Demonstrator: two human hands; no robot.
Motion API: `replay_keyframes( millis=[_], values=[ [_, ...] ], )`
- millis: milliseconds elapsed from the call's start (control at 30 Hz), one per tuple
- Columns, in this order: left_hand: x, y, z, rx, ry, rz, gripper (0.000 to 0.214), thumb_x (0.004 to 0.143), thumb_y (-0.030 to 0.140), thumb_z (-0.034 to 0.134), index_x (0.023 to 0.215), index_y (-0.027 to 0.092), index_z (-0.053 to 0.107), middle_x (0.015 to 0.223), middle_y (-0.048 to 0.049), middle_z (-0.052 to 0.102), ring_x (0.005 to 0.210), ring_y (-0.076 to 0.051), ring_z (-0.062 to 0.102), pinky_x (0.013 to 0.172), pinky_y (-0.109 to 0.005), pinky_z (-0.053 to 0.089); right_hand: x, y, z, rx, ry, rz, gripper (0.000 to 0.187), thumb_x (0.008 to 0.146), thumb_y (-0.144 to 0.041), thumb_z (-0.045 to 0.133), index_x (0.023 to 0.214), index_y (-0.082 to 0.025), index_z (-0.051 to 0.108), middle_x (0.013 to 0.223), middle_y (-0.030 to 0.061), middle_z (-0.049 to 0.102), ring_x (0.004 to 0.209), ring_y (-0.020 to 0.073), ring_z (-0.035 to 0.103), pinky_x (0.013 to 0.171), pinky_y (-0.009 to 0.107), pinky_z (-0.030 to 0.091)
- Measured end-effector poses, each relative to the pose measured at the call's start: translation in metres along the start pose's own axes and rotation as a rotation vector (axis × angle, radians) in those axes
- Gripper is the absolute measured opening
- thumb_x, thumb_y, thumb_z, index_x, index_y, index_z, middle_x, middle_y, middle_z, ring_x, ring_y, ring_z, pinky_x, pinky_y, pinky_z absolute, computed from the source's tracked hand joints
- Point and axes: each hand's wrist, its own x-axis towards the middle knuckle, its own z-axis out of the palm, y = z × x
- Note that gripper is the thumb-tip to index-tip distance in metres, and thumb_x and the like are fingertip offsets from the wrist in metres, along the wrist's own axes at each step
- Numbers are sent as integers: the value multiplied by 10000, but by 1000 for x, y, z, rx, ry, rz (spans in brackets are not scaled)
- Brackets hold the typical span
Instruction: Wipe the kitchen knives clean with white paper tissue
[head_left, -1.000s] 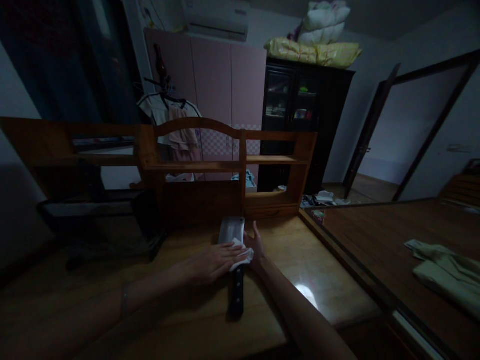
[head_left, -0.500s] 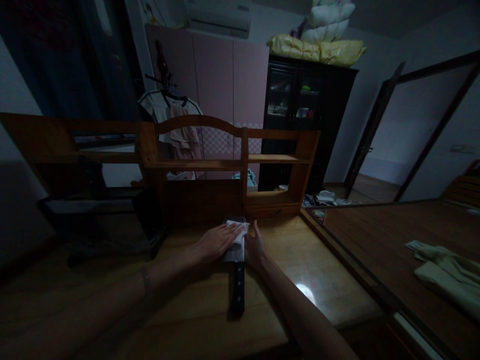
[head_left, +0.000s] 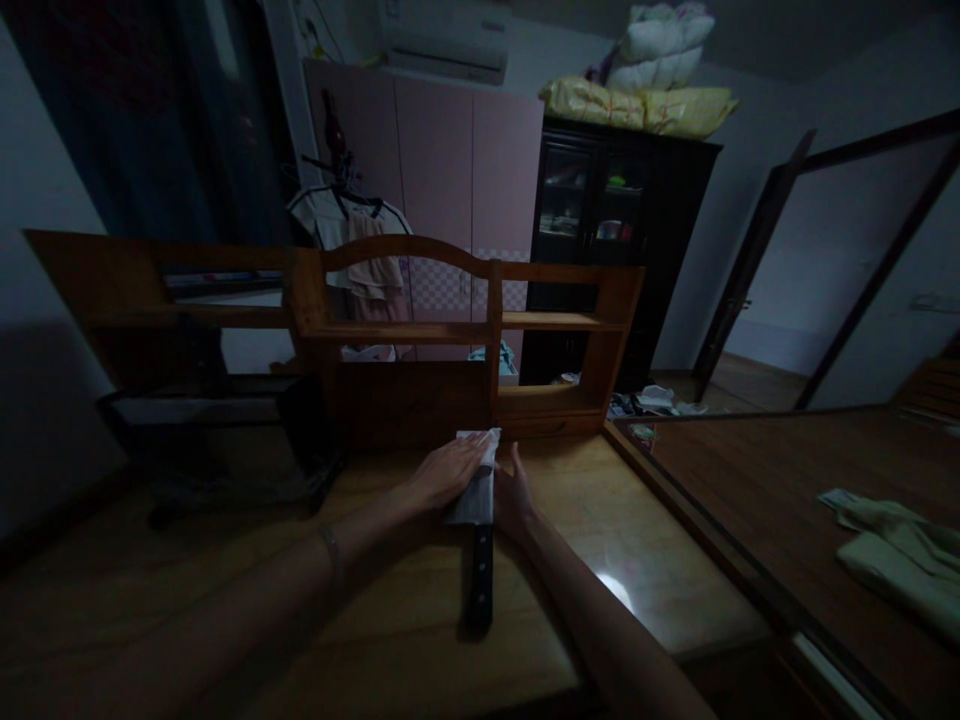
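A cleaver (head_left: 474,500) lies on the wooden desk with its black handle (head_left: 481,580) pointing toward me and its wide blade away. My left hand (head_left: 450,472) lies over the far part of the blade, pressing a white tissue (head_left: 491,440) against the metal with its fingers stretched out. The tissue is mostly covered by those fingers. Along the blade's right side rests my right hand (head_left: 514,500), thumb raised and apart from the blade. Its other fingers are largely hidden beside or beneath the blade.
A wooden shelf unit (head_left: 405,330) stands along the back of the desk (head_left: 600,520). A dark boxy object with a handle (head_left: 217,440) sits at left. To the right, pale green cloth (head_left: 892,540) lies on a brown surface (head_left: 742,460). The room is dim.
My left hand has slid with the tissue toward the blade's far end, baring more of the blade near the handle. My right hand stays beside it. The view has shifted slightly.
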Motion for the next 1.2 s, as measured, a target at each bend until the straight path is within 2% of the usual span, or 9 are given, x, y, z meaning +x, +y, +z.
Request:
replay_keyframes(
  millis=[300,533,633,767,900,1033,1200],
  values=[
    [9,10,4,31,46,15,510,978,338,120,1418,201,339,1480,3,317,1367,-110,257,1136,-289,193,-1,0,2,-24,30,12,644,870,-659,342,1194,-141,547,1063,112,670,1038,265,601,914,447,448],
    [24,10,4,27,56,-41,525,974,369,135,1398,173,374,1456,-36,363,1343,-142,321,1121,-312,233,-2,0,0,-28,32,19,657,855,-678,360,1153,-132,571,1010,111,685,964,256,631,851,415,484],
    [26,12,2,-6,46,-24,531,975,383,132,1405,177,366,1465,-24,347,1352,-142,304,1125,-312,229,-2,-1,1,-17,87,-4,646,845,-690,370,1113,-144,586,962,100,694,940,254,639,828,419,493],
    [16,20,1,-43,5,47,512,981,381,132,1423,220,333,1485,19,298,1369,-127,259,1139,-311,203,0,-2,1,58,157,-16,616,867,-665,350,1071,-141,601,968,100,692,979,238,627,850,397,490],
    [0,27,0,-64,-22,83,497,988,362,130,1443,239,287,1488,29,292,1369,-117,256,1142,-305,198,3,-1,-3,135,146,-83,522,881,-616,392,966,-159,630,906,68,700,937,202,639,869,350,491],
    [-14,29,-4,-91,-47,105,482,991,354,139,1443,262,279,1493,41,276,1373,-113,243,1149,-311,190,3,-1,-7,131,126,-42,590,861,-661,376,909,-129,628,849,92,697,850,218,657,830,376,511],
    [-30,37,-13,-144,-103,165,473,993,337,148,1455,289,239,1502,47,241,1381,-131,225,1157,-337,182,1,-1,-10,20,179,31,656,826,-723,351,825,-120,609,721,104,674,793,251,665,760,414,529]
  ],
)
